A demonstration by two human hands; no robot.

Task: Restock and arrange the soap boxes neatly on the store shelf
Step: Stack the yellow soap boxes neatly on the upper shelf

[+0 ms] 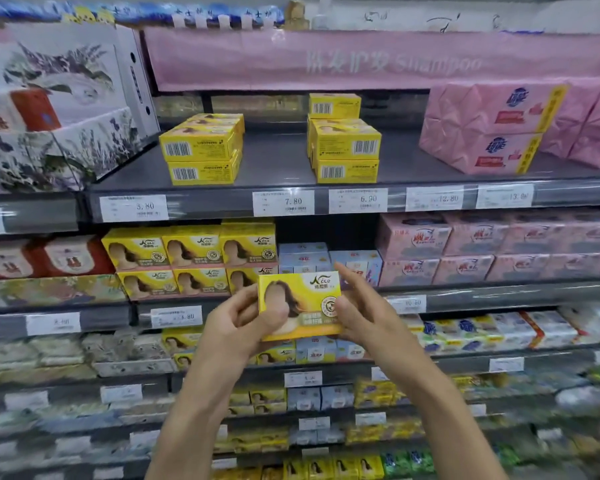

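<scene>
I see left hand point(238, 318) and right hand point(362, 306) both gripping one yellow soap box point(300, 306) between them; matching stacks point(201, 148) on upper shelf point(278, 161) above.

I hold one yellow soap box point(300, 304) between my left hand point(236, 323) and right hand point(364, 306). Its printed face is toward me, slightly tilted, below the front edge of the grey shelf point(278, 164). On that shelf sit two stacks of matching boxes with their barcode ends outward: a left stack point(201, 150) and a taller right stack point(345, 147), well apart. Under the shelf, a two-high row point(191, 261) faces forward.
</scene>
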